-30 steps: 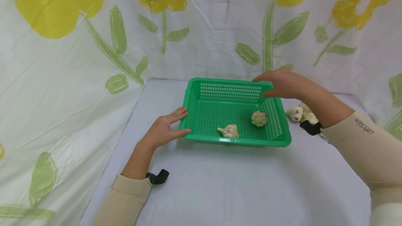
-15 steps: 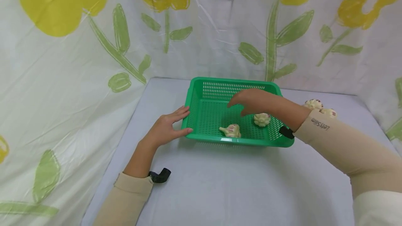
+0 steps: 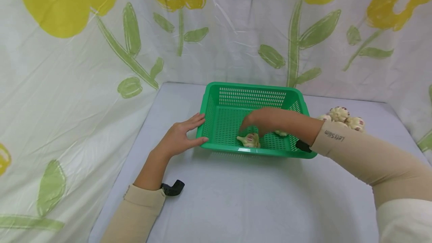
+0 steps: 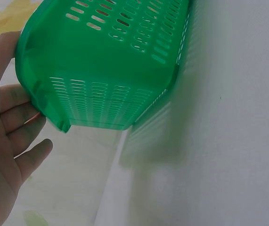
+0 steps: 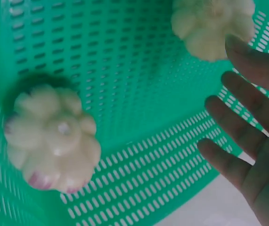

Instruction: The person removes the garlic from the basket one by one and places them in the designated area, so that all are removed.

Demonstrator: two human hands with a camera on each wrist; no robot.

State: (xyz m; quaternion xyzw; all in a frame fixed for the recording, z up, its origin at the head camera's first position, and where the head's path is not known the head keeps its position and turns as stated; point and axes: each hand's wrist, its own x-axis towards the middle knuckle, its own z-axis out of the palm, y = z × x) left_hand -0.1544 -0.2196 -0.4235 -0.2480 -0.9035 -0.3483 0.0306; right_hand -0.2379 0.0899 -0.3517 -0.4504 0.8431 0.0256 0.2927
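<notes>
A green plastic basket (image 3: pixel 221 147) with slotted walls stands on the table. Inside, one garlic bulb (image 3: pixel 249 140) lies near the front wall, its stem pointing left. A second garlic bulb (image 5: pixel 54 141) sits farther right, mostly hidden by my right arm in the head view. My right hand (image 3: pixel 264 120) reaches down into the basket above the front bulb, fingers parted. In the right wrist view the thumb tip overlaps that bulb; whether it touches cannot be told. My left hand (image 3: pixel 180 136) touches the basket's left rim with extended fingers and thumb.
Several more garlic bulbs (image 3: pixel 341 115) lie heaped on the table right of the basket, partly behind my right sleeve (image 3: pixel 354 153). A flower-printed curtain (image 3: pixel 233 48) hangs along the back and left of the white table (image 3: pixel 243 198).
My right hand has moved from the basket's back right corner leftward and down into it, over the front bulb. The left hand stays at the rim.
</notes>
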